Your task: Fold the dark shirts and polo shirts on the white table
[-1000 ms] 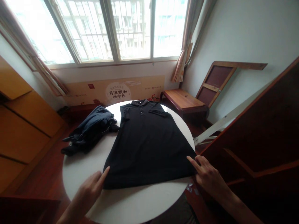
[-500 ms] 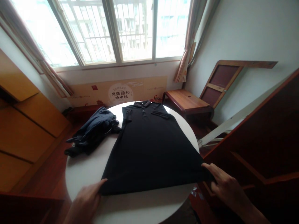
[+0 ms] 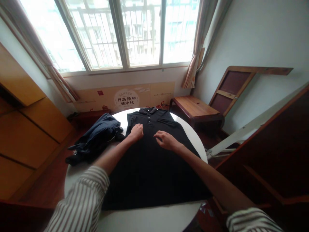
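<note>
"How are the arms held?"
"Both reach forward, striped sleeves point(image 3: 80, 196) bunched at the elbows. The left grip point(image 3: 137, 131) is curled in, knuckles up; the right grip point(image 3: 165, 140) points inward, fingers loosely bent. A gap separates them."
"Is either one grasping cloth?"
"I can't tell; the fingertips are too small and dark to judge, left or right."
"And the shirt?"
"The black polo shirt point(image 3: 154, 175) lies spread beneath both grips, face up. Its buttons point(image 3: 149, 120) sit between and just beyond them, the collar point(image 3: 148, 111) farther out, the hem back on the wearer's side."
"Anything farther off?"
"Left of the left grip, a heap of dark clothes point(image 3: 98, 132). Around it all, the round white desk point(image 3: 142, 220)."
"What's different from half a second ago?"
"Then the grips were at the two hem corners, well apart. Now they're up at the chest, close together, and the sleeves have come into view. The shirt remains spread out."
</note>
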### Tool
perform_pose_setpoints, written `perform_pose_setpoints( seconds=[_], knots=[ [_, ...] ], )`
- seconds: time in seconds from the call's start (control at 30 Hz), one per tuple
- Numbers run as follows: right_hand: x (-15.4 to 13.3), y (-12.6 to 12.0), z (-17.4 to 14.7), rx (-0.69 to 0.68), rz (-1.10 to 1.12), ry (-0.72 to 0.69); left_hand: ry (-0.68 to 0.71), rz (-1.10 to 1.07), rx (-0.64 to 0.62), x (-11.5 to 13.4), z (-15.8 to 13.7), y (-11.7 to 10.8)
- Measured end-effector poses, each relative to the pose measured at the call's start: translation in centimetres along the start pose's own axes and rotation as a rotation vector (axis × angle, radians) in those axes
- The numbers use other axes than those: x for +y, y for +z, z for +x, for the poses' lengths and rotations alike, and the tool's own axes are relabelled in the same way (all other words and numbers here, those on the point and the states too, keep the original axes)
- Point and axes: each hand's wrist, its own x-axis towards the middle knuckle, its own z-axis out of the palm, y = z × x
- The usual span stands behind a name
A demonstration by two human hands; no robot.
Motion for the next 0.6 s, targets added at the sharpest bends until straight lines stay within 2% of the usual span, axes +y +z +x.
perform_pose_setpoints(
  seconds=[0.07, 0.13, 0.3, 0.37, 0.47, 0.6],
  knots=[
    [1.1, 1.6, 3.5, -0.020, -0.037, 0.052, -0.117, 0.017, 0.010, -0.7, 3.9, 0.6],
    [2.2, 3.0, 5.3, -0.036, -0.052, 0.096, -0.216, 0.024, 0.012, -2.4, 6.2, 0.8],
    [3.7, 5.6, 5.5, -0.086, -0.059, 0.158, -0.345, 0.024, 0.068, -8.8, 8.2, -1.2],
    [3.9, 6.1, 5.3, -0.090, -0.067, 0.159, -0.380, 0.028, 0.097, -10.7, 8.5, -2.1],
    [4.1, 6.6, 5.4, -0.081, -0.067, 0.156, -0.346, 0.031, 0.105, -11.1, 8.7, -2.0],
    [4.2, 6.8, 5.6, -0.068, -0.068, 0.152, -0.237, 0.039, 0.042, -9.0, 8.9, 0.1]
  ],
)
